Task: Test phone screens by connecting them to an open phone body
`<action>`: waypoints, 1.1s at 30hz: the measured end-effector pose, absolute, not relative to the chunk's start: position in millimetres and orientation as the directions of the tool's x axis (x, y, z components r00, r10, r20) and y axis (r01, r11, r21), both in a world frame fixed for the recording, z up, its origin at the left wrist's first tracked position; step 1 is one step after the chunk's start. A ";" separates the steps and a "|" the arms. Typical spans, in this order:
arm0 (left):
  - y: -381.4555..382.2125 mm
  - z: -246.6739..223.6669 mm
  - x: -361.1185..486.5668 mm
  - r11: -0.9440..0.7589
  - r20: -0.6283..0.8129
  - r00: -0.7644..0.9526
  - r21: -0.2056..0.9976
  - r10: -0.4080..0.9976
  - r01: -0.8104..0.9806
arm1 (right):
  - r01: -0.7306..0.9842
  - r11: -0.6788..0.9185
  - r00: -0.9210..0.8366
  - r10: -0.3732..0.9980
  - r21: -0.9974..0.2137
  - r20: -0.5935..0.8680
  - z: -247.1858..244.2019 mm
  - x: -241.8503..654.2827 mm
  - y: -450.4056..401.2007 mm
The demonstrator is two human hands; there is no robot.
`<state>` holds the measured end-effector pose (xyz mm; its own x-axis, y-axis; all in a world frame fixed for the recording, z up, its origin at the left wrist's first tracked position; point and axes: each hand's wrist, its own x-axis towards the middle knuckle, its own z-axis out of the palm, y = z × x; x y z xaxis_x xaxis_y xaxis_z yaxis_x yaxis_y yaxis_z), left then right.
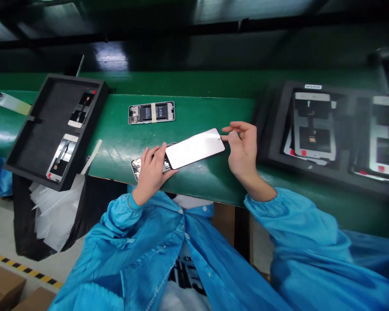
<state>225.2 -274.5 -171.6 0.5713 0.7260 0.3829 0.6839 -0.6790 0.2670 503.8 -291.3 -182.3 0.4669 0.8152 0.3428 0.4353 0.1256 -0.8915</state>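
Right now, the left fingers clasp a glossy rectangular phone display panel over an opened metal phone frame on the green table, while the right fingers hover parted, just beside the panel's end.

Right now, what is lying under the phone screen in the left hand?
An opened phone body lies under the phone screen, on the green bench. The screen and left hand hide most of it.

Glossy phone display panel, slanted, over an open phone frame
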 end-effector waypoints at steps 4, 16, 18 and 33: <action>-269.0 -165.0 219.6 -0.704 0.290 0.641 0.286 0.710 0.650 | 0.460 0.059 0.451 0.844 -0.886 0.291 -183.4 506.8 -289.6; -256.2 -126.3 174.1 -0.675 -0.024 0.702 0.252 0.712 0.693 | 0.448 -0.023 0.465 0.860 -0.894 0.211 -181.9 504.8 -292.1; -256.5 -126.3 177.2 -0.675 -0.021 0.698 0.235 0.716 0.699 | 0.462 -0.008 0.456 0.860 -0.887 0.230 -182.6 504.8 -291.8; -251.4 -137.8 151.7 -0.650 0.033 0.700 0.404 0.713 0.643 | 0.532 0.040 0.394 0.872 -0.846 0.289 -187.1 507.6 -292.4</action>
<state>151.7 -251.4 -137.8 0.7001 0.7133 0.0330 0.6434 -0.6501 0.4043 507.6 -292.4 -187.1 0.3943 0.8724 0.2890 0.5323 0.0395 -0.8456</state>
